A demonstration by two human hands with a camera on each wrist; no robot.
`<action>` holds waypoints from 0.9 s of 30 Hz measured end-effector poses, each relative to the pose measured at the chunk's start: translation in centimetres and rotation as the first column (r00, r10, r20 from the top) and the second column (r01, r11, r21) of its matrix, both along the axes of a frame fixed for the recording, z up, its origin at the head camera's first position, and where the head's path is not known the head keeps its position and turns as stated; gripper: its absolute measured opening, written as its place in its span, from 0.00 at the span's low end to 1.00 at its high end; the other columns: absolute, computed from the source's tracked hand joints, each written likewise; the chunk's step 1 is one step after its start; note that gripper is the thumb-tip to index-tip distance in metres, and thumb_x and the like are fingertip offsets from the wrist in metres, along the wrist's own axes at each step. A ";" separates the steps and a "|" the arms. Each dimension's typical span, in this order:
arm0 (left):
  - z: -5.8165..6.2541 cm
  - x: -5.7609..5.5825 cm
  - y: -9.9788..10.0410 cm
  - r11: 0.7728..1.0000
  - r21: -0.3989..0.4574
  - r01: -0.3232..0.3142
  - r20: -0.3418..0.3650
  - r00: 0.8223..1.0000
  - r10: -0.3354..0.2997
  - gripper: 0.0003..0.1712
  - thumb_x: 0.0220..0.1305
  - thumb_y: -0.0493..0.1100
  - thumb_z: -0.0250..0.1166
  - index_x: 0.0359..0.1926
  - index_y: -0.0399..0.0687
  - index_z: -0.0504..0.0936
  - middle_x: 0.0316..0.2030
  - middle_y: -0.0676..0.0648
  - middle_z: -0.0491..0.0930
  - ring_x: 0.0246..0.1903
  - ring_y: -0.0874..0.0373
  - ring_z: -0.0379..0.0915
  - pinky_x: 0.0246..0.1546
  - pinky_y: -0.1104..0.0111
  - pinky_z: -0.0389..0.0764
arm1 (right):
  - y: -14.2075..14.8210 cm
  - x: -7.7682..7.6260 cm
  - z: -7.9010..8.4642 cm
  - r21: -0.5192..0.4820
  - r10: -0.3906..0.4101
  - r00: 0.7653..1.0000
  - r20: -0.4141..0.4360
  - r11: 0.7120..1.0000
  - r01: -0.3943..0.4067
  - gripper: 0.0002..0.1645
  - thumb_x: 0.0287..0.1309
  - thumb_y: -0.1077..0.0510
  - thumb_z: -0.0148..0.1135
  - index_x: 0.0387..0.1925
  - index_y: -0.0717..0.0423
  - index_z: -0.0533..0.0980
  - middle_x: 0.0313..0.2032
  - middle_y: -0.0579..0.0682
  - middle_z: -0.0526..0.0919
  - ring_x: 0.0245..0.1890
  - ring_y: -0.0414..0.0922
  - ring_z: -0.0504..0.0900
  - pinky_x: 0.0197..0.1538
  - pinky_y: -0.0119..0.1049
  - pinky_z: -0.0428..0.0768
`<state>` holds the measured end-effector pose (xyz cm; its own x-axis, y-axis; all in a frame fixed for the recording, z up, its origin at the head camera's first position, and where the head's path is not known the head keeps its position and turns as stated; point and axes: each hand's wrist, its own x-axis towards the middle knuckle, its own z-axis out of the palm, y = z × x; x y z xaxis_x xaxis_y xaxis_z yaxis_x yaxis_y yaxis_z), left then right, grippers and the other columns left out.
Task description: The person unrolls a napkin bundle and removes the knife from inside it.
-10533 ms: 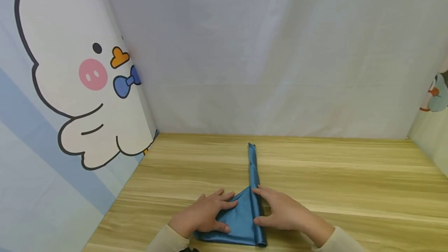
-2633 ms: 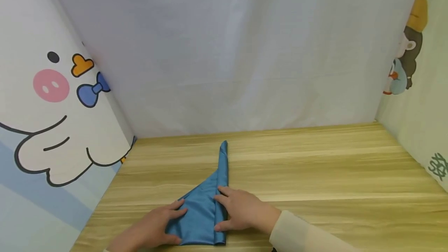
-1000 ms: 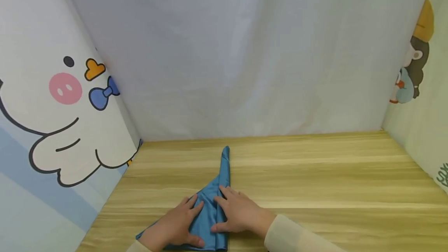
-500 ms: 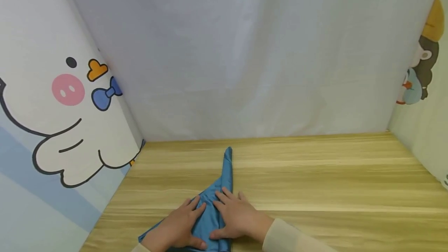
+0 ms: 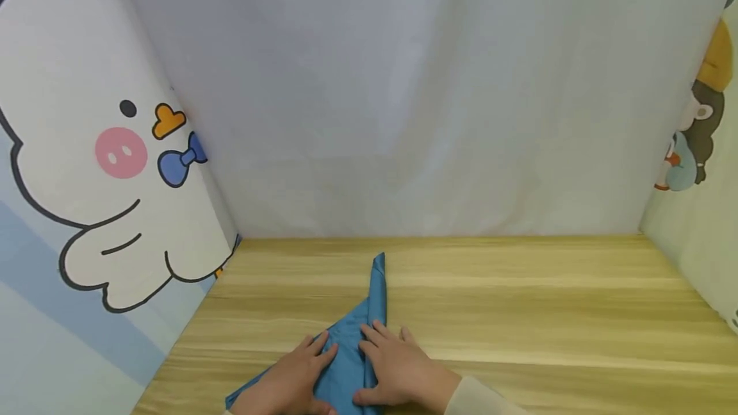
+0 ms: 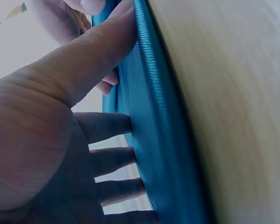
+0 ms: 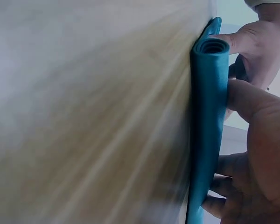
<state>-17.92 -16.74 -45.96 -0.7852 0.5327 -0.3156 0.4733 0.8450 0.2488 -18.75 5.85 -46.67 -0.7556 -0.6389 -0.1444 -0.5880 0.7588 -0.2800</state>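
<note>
A blue satin cloth [image 5: 344, 373] lies on the table, its right side wound into a narrow roll [image 5: 377, 293] whose thin tip points away from me. My left hand [image 5: 285, 380] rests on the flat part, fingers spread; the left wrist view shows its fingertips and thumb touching the cloth [image 6: 149, 121]. On the roll, my right hand [image 5: 400, 367] lays its fingers and thumb without wrapping round it. The right wrist view reveals spiral layers at the near end of the roll [image 7: 207, 102]. The cloth's near edge runs out of the head view.
The wood-grain table [image 5: 519, 300] stretches to the right of the cloth and behind it. A pale curtain [image 5: 432, 114] hangs at the back edge. Cartoon-printed panels stand at the left [image 5: 69, 114] and right [image 5: 692, 223].
The roll looks thicker than in the oldest frame. Since 2.6 s ago my left hand has moved right, nearer the roll. In the last second both hands stay nearly in place while the view shifts.
</note>
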 end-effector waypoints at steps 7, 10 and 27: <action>-0.3 0.0 0.0 1.000 0.012 0.016 -0.023 1.000 -0.016 0.56 0.46 0.70 0.70 0.70 0.44 0.65 0.70 0.35 0.56 0.67 0.32 0.53 0.58 0.46 0.67 | 0.6 0.2 -0.1 -0.010 -0.012 1.000 0.001 1.000 0.012 0.51 0.50 0.22 0.56 0.67 0.48 0.67 0.72 0.48 0.58 0.72 0.49 0.54 0.61 0.65 0.61; -0.3 0.0 0.0 1.000 0.016 0.019 -0.029 0.999 -0.019 0.56 0.46 0.69 0.70 0.70 0.43 0.65 0.70 0.35 0.57 0.66 0.32 0.54 0.57 0.46 0.68 | 0.7 0.1 -0.4 -0.017 -0.005 1.000 -0.001 1.000 0.005 0.50 0.51 0.22 0.56 0.67 0.48 0.68 0.72 0.48 0.58 0.72 0.49 0.54 0.62 0.65 0.61; -0.2 0.2 -0.3 1.000 0.019 0.009 -0.046 0.999 -0.008 0.55 0.46 0.68 0.71 0.69 0.42 0.66 0.69 0.35 0.58 0.65 0.31 0.55 0.58 0.49 0.69 | 1.1 0.1 -0.3 -0.048 -0.020 1.000 0.019 0.999 0.021 0.50 0.50 0.24 0.59 0.66 0.49 0.68 0.72 0.48 0.58 0.71 0.50 0.55 0.61 0.66 0.61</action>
<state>-17.76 -16.99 -46.15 -0.7943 0.5449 -0.2686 0.4915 0.8363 0.2431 -18.69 6.92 -46.97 -0.7660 -0.6299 -0.1280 -0.5671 0.7561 -0.3268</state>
